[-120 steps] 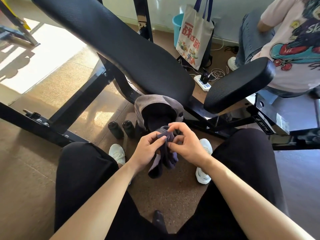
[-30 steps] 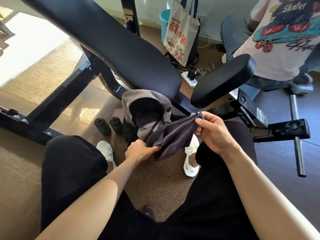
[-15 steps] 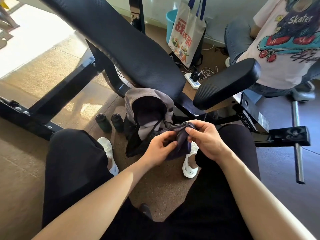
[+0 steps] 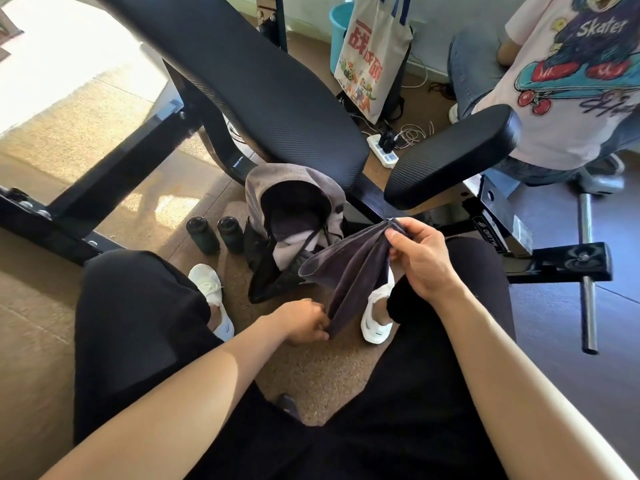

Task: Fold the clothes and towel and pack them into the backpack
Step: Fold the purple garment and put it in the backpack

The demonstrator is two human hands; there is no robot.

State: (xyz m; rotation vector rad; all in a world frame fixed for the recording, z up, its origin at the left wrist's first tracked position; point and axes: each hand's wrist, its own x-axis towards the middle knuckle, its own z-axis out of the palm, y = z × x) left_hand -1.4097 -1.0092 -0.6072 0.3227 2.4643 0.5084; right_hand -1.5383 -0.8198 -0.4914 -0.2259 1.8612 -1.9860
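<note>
2 hands hold a dark cloth (image 4: 349, 271) stretched above the floor (image 4: 311, 375), just in front of the open backpack (image 4: 277, 180). Fingers of the right hand (image 4: 415, 259) pinch its upper end; those of the left hand (image 4: 304, 322) pinch the lower end. Likely faults: the gathered pleats give a crooked fold; a weak lower pinch drops the cloth to the floor; the black strap (image 4: 310, 239) across the backpack's mouth snags it.
</note>
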